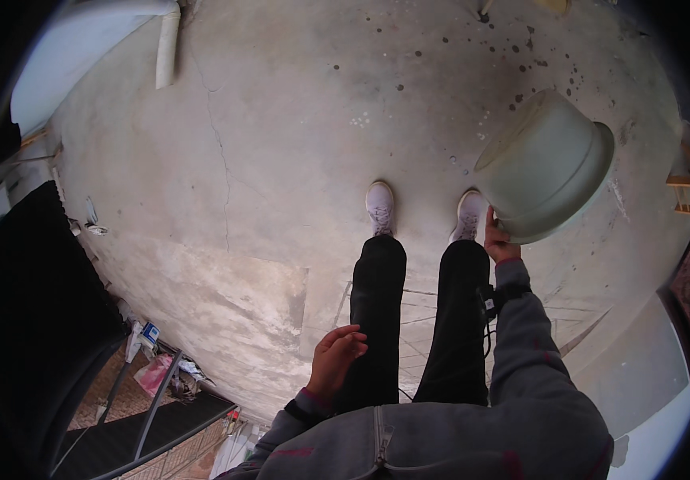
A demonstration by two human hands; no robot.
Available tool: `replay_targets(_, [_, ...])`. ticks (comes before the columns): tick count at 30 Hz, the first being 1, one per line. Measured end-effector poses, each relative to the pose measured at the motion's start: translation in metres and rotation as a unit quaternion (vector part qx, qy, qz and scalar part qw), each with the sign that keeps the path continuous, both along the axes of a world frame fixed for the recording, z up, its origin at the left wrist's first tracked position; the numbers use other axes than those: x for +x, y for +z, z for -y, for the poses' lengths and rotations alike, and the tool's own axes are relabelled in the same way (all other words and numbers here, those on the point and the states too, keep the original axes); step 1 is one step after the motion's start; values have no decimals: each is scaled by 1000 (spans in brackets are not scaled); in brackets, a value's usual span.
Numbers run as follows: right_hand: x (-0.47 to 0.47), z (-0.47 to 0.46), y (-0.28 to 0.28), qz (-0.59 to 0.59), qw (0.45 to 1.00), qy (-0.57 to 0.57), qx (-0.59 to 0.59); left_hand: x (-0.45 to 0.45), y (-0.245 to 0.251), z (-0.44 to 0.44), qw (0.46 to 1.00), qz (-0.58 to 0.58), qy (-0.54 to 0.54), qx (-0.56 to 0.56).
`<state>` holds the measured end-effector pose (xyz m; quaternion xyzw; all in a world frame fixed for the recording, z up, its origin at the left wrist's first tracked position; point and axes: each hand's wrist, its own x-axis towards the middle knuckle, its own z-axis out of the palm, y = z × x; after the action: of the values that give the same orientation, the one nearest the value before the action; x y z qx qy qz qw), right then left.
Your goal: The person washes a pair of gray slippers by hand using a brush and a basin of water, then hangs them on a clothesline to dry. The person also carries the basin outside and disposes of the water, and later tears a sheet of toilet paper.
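My right hand (501,237) grips the rim of a large pale green-grey plastic tub (540,162), which is tilted on its side in front of me to the right. The tub's bottom faces up and left, its flared rim down and right; its inside is hidden. My fingers show at the rim's near edge, the rest of the grip is partly covered. My left hand (337,360) hangs over my left thigh with its fingers loosely curled and holds nothing that I can see.
Concrete floor (285,150) with cracks and dark wet spots lies around my shoes. A white pipe (166,54) stands at the upper left. At the lower left are a black metal frame (156,408) and a pink plastic bag (154,373). Wooden furniture (687,195) is at the right edge.
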<state>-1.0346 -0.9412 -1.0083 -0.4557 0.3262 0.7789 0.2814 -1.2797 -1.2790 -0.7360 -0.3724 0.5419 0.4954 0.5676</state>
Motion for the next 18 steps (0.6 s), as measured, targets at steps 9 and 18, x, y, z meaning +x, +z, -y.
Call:
replay_targets(9, [-257, 40, -43, 271, 778, 501, 264, -11, -4, 12, 999, -21, 26, -28])
replay_targets(18, [-346, 14, -54, 77, 690, 622, 363, -13, 0, 16, 997, -47, 57, -29])
